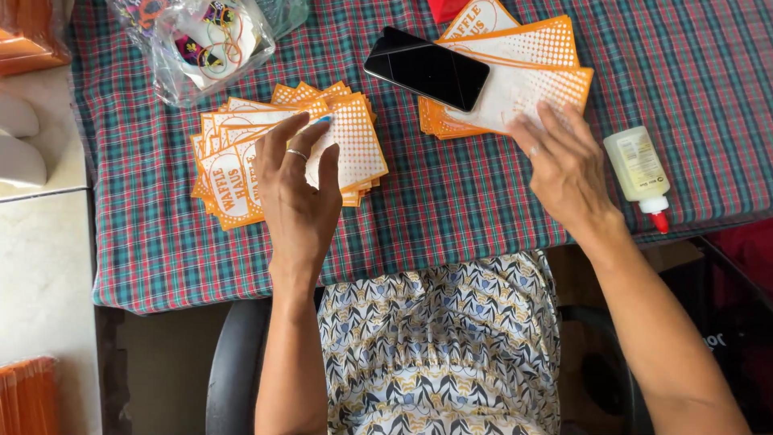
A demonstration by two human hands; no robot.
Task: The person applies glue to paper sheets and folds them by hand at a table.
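- Left hand rests its fingers on a fanned stack of orange-and-white printed paper sleeves on the left of the plaid-clothed tabletop.
- Right hand presses flat on a second such stack, far right.
- A black smartphone lies on that stack.
- A pale glue bottle with a red tip lies just right of the right hand.

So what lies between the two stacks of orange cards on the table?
In the head view, only bare plaid tablecloth lies between the left stack and the right stack; the phone rests on the right stack.
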